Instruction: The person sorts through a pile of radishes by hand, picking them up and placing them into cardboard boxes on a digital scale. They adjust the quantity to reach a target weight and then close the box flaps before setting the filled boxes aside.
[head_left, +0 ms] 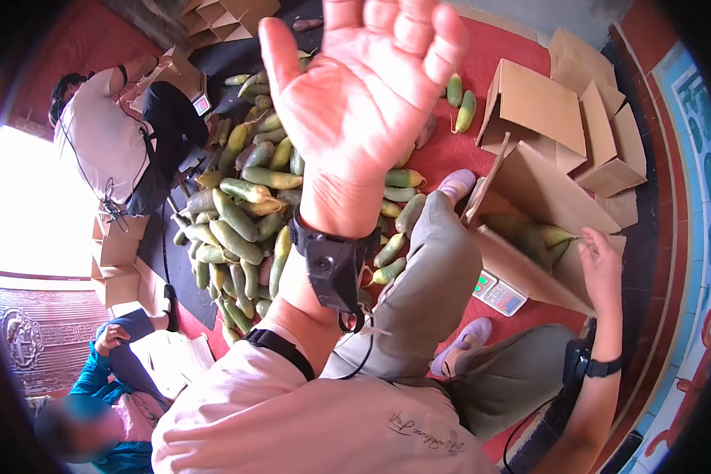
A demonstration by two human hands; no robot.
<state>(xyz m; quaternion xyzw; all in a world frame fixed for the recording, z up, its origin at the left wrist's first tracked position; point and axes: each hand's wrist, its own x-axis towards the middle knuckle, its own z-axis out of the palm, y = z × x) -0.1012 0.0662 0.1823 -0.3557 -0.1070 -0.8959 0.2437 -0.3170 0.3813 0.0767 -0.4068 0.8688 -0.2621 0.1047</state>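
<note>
Radishes [557, 235] lie partly hidden in the carton [521, 272]; left hand [355, 103], cropped above, spread empty; right hand [600, 257] half-curled, hold unclear.

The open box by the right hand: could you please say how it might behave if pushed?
The box would probably feel fairly heavy, with several long green vegetables inside. Its raised flaps look thin and would likely bend.

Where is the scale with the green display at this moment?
The scale is right of centre in the head view, at the near edge of the open box, beside the lower shoe.
</note>
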